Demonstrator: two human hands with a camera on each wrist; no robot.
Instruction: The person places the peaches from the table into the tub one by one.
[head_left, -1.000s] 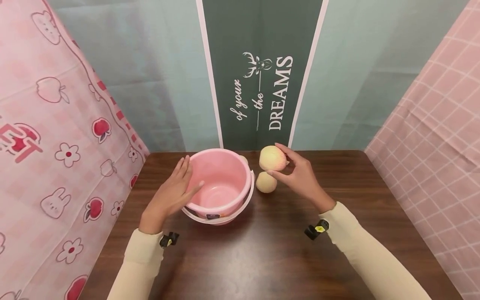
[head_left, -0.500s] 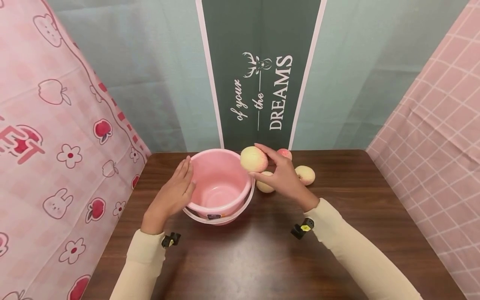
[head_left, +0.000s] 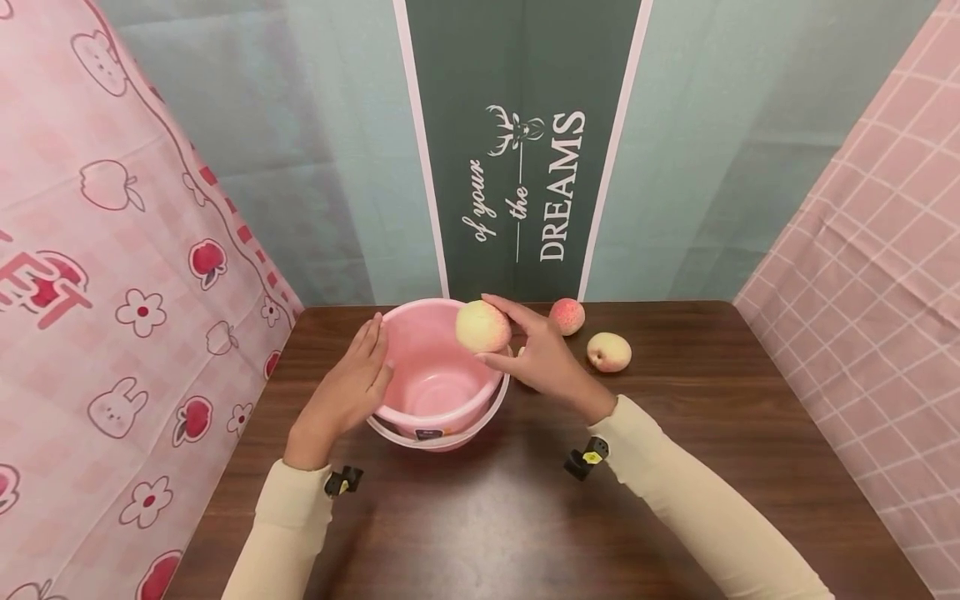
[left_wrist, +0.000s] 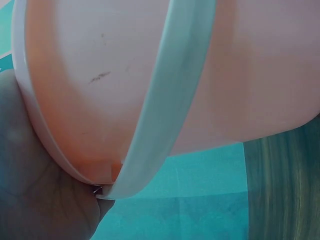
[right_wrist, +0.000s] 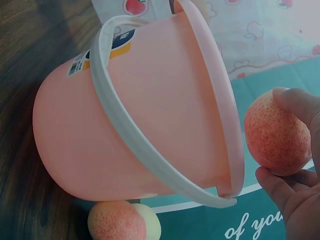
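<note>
Right hand (head_left: 543,354) holds a round cream-yellow peach (head_left: 480,327) with a pink blush; thumb on the near side, fingers on the far side, leading half left free, presumably so the grip can let go without knuckles in the way; the peach is above the right part of a light pink round plastic bucket (head_left: 423,350), toward its far rim; right wrist view shows a gap between peach and rim, so the height looks chosen to clear the edge.

Left hand (head_left: 345,396) is loose and flat, straight fingers lying on the bucket's left rim, grasping nothing as far as I can see; left wrist view puts it against the rim beside the handle joint; I read it as a brace against sliding or tipping; can't tell how hard it presses.

Bucket stands upright on a dark brown wood-grain table (head_left: 480,533), left of centre, nearer the far edge; curved white plastic handle (right_wrist: 116,110) is swung down to the near side, which keeps it off the opening; printed paper-like label (right_wrist: 120,42) faces the near edge too.

More fruit sits right of the bucket: red-pink round peach (head_left: 567,317) close to the table's far edge; cream-yellow oval peach (head_left: 609,353) farther right and a bit nearer, dimple showing; another pale peach (head_left: 521,352) mostly hidden by the right hand, only a sliver visible; the grouping seems to suit that hand, short reach, rim between.
</note>
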